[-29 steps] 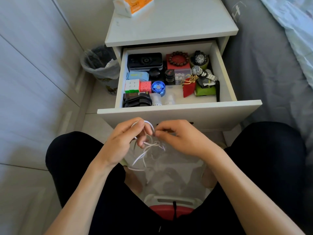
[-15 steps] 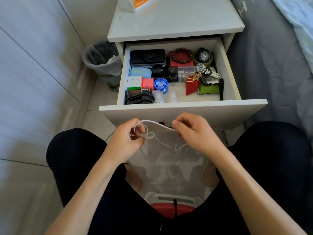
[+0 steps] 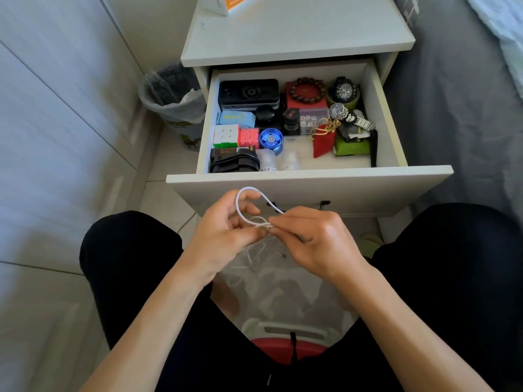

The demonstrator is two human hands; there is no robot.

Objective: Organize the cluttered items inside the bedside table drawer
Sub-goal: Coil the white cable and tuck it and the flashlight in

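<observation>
A thin white cable (image 3: pixel 244 193) loops up between my two hands, just in front of the open drawer's front panel (image 3: pixel 308 190). My left hand (image 3: pixel 223 236) holds the coiled part, fingers curled round it. My right hand (image 3: pixel 314 239) pinches the cable's strand at the coil, touching the left hand's fingers. Loose cable ends hang below my hands. The drawer holds a black case (image 3: pixel 248 93), a bead bracelet (image 3: pixel 308 90) on a red box, two watches (image 3: pixel 345 90), cube puzzles (image 3: pixel 236 135), a blue yo-yo (image 3: pixel 270 140), a red pouch (image 3: pixel 322 141) and a green packet (image 3: pixel 352 147).
The white bedside table (image 3: pixel 297 32) carries a tissue box (image 3: pixel 223 4) at its back. A lined waste bin (image 3: pixel 172 94) stands left of it. A grey bed (image 3: pixel 458 94) lies right. A clear plastic bag (image 3: pixel 283 290) and a red-and-white stool (image 3: pixel 285 335) are between my knees.
My hands came apart, stretching the cable, then closed together again. A loop now stands above my left hand and the right hand pinches at the coil.
</observation>
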